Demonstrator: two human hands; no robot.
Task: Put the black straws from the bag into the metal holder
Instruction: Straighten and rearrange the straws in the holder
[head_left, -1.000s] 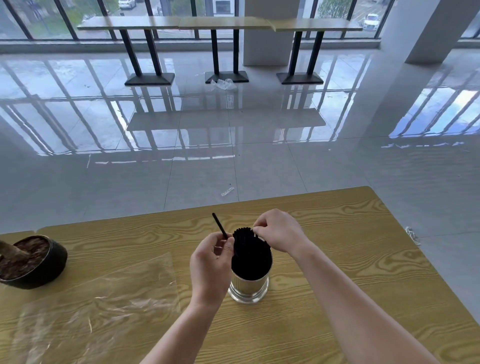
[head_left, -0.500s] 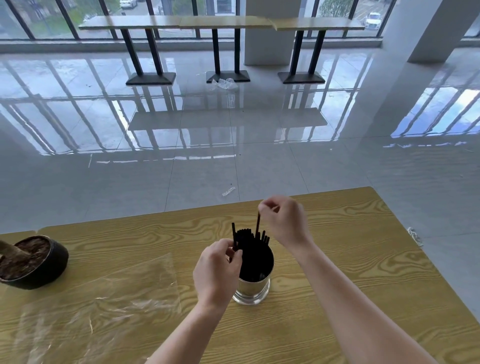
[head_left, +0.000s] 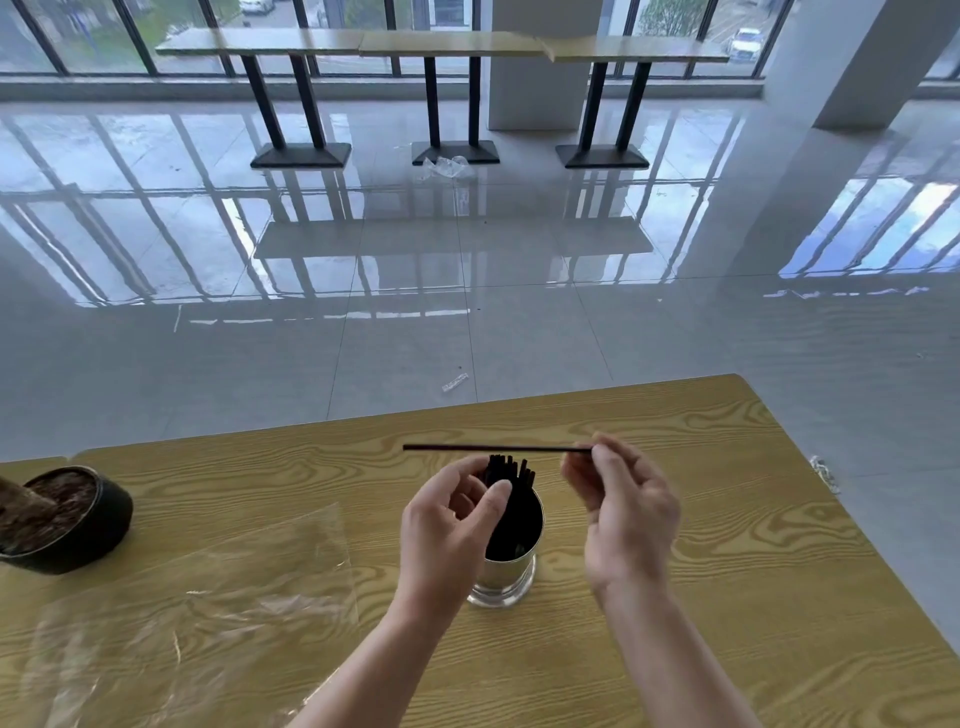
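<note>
The shiny metal holder (head_left: 506, 579) stands upright on the wooden table (head_left: 727, 571), packed with several black straws (head_left: 506, 470) whose tips rise above its rim. My right hand (head_left: 621, 512) pinches one end of a single black straw (head_left: 493, 447), held level above the holder and pointing left. My left hand (head_left: 449, 525) hovers at the holder's left side with fingers curled and apart, the thumb over the rim; it grips nothing that I can see. The clear plastic bag (head_left: 208, 597) lies flat on the table to the left and looks empty.
A dark round pot (head_left: 72, 517) with brown soil sits at the table's left edge. The table's far edge runs just beyond the holder, and its right corner is near. Beyond lie a glossy tiled floor (head_left: 467, 260) and high tables by the windows.
My right hand has pulled one straw up out of the bundle and turned it level above the holder. My left hand let go of its straw and opened beside the rim.
</note>
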